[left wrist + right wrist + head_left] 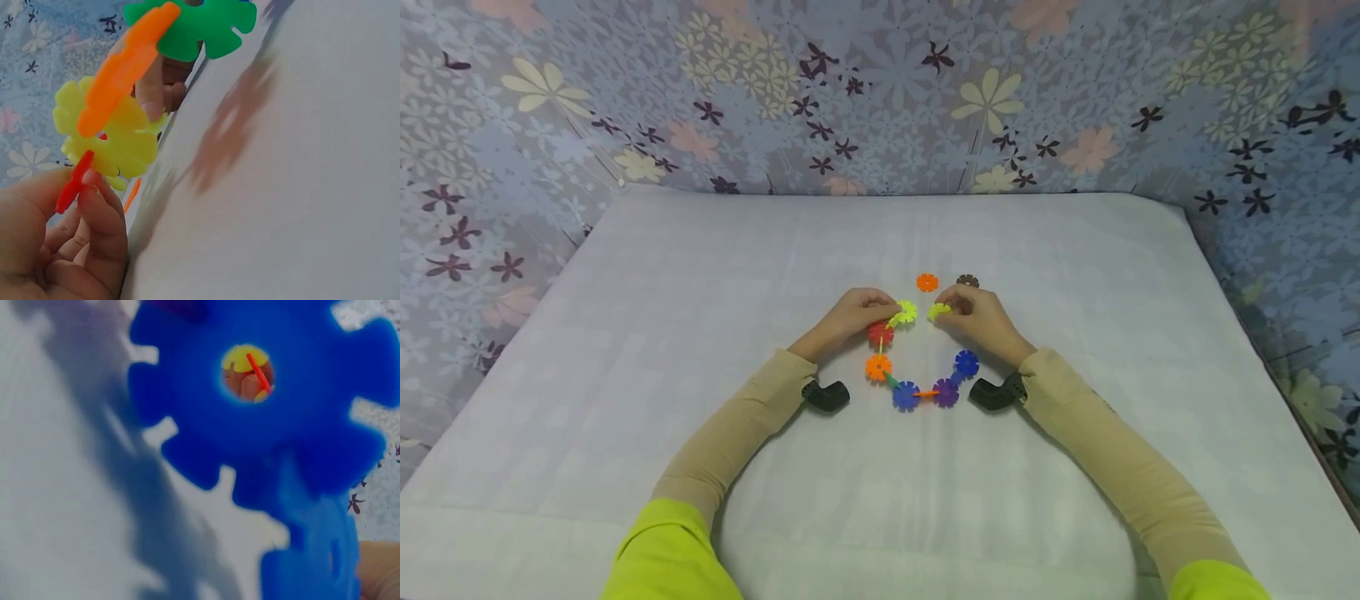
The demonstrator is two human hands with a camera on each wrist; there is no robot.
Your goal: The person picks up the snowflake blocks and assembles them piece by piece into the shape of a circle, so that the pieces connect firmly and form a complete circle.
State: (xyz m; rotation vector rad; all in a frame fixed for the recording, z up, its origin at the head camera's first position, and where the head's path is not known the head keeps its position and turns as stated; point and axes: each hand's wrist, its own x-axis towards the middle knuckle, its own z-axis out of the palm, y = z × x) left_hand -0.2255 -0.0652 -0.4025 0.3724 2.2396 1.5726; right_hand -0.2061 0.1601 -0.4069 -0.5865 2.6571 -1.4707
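My left hand (859,315) pinches a red notched disc (74,187) of a curved chain of interlocking plastic flower discs. Beside its fingertips is a yellow-green disc (907,312) at the chain's upper end. From there the chain curves down through an orange disc (878,367), a green one (206,28), a blue one (906,396) and a purple one (946,393) to a blue disc (306,394) near the right wrist. My right hand (983,318) holds another yellow-green disc (938,312) between thumb and fingers, a small gap away from the chain's yellow-green end.
A loose orange disc (927,282) lies beyond the hands. Near it is a brown disc (967,282), partly hidden by the right hand. White cloth (737,250) covers the table, with floral fabric (880,100) behind. Black wrist devices (826,397) sit beside both sleeves.
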